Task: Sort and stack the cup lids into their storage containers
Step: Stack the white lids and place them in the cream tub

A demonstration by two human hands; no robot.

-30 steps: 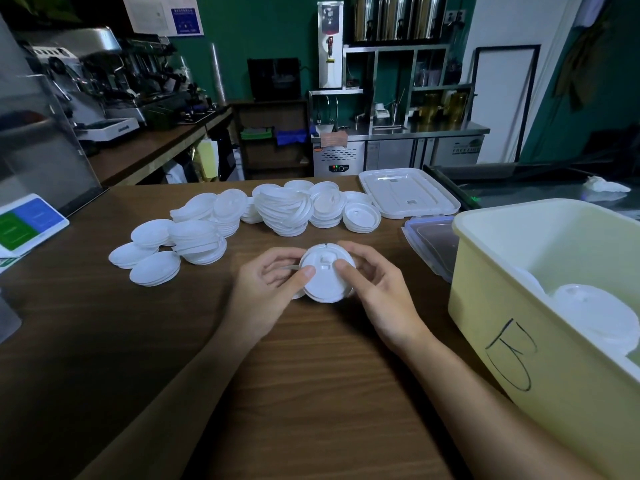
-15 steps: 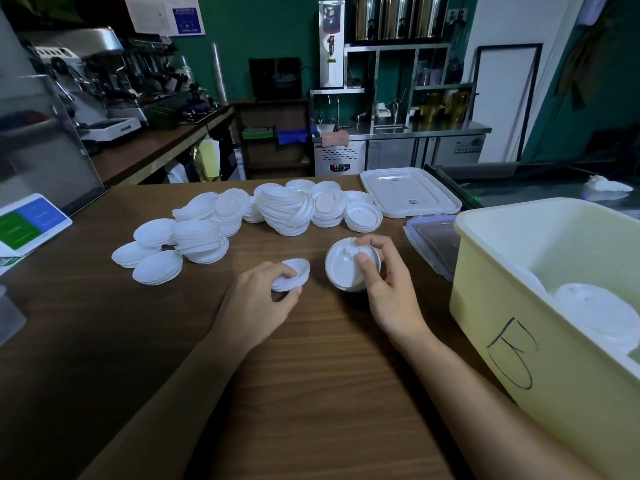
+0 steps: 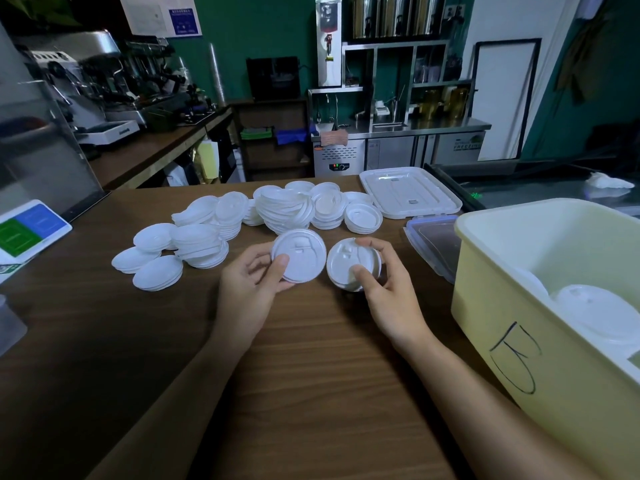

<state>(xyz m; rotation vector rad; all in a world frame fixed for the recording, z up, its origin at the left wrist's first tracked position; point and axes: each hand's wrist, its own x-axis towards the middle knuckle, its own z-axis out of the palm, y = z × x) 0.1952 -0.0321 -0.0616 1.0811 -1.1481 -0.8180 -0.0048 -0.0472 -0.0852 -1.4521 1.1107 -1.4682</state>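
Head view: near the desk centre, one lid is pinched between thumb and fingers of the left hand; nested lids are gripped by the right hand. Yellow container: right edge. Loose lids: far edge. If sizes are mismatched, the stack may be jammed.

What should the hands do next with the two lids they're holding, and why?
Probably move the lid in the left hand over and nest it onto the small stack in the right hand. Both face up, side by side, and look alike, and the yellow bin already holds stacked lids.
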